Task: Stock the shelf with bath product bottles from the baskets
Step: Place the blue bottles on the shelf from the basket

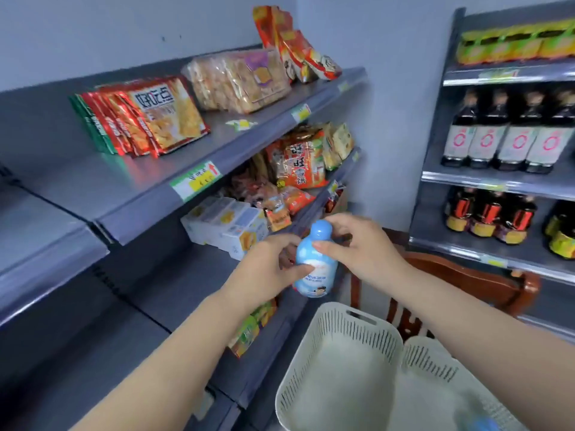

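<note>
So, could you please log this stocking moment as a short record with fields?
item: blue bottle, upright, held in the air
left hand: grips the bottle's body
right hand: pinches the bottle near its neck
near basket: cream, looks empty
far basket: something blue at the bottom, blurred
shelf: bare stretch beside the white boxes

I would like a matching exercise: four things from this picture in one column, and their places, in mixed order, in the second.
Things
1. blue bottle
2. white basket
3. dark sauce bottles
4. clear cracker pack

Places
A. top shelf on the left
B. held in the left hand and right hand
C. right-hand rack
D. bottom of view

Pairs: 1-B, 2-D, 3-C, 4-A
</note>
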